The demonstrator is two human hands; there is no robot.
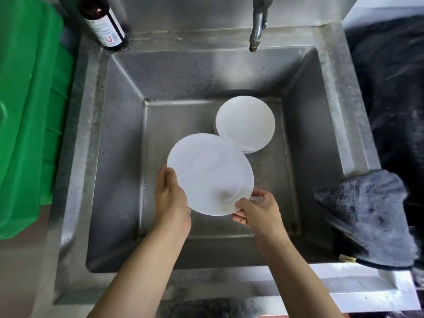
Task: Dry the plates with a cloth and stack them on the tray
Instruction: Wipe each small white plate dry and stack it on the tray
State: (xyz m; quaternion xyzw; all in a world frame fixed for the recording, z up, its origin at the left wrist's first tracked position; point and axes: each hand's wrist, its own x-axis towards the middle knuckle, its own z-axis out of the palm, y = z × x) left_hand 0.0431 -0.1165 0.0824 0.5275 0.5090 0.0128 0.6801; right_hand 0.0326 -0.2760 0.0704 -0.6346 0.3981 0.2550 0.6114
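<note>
My left hand (171, 198) grips white plate (210, 174) rim at 9 o'clock; my right hand (259, 210) pinches rim at 5 o'clock. Plate held over sink (119, 138). Plate stack (245, 123) at 1 o'clock. Grey cloth (367, 216) on sink edge at 3 o'clock.

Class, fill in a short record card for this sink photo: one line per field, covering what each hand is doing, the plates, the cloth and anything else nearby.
left hand: grips the left rim of the held plate
right hand: pinches that plate's near rim
held plate: white, tilted, above the sink
stack of plates: white, on the sink floor
cloth: dark grey, draped over the sink's right edge, untouched
tap: no water seen running
bottle: dark, back left corner
green bin: left of the sink
</note>
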